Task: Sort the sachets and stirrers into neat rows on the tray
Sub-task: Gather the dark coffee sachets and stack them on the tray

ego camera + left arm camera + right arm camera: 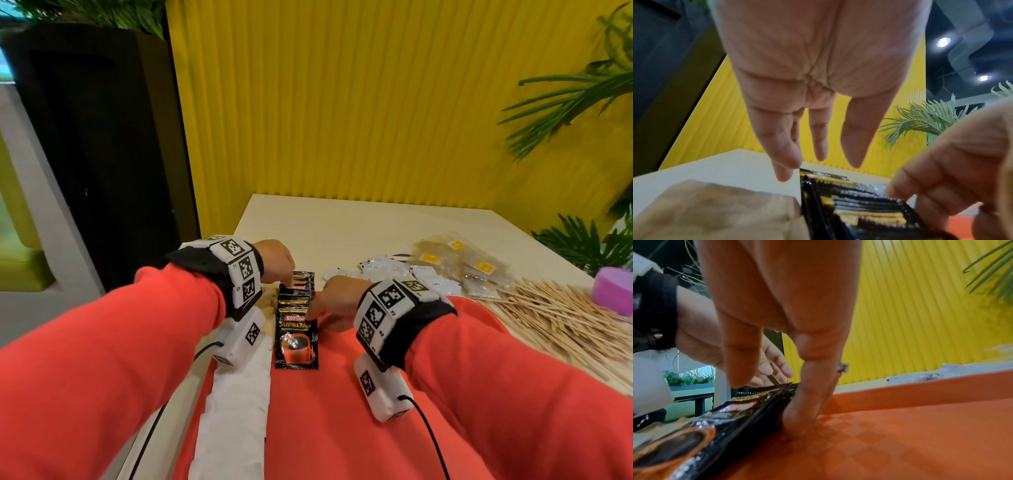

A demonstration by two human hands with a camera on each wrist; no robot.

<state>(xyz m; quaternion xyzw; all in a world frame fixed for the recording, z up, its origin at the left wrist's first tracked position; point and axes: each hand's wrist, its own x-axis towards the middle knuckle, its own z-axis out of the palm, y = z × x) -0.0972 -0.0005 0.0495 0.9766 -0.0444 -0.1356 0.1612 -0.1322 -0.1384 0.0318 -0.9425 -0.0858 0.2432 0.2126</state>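
On orange tray (342, 411), overlapped black coffee sachets (296, 329) (apparently glossy).

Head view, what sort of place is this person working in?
Probably an office lounge or café corner: a ribbed yellow wall panel, potted green palm plants, and a pale table with black coffee sachets and a pile of wooden stirrers.

Black coffee sachets (296, 322) overlapped in a row on orange tray (325, 411), stirrers (561, 318) heaped beside, seemingly loose
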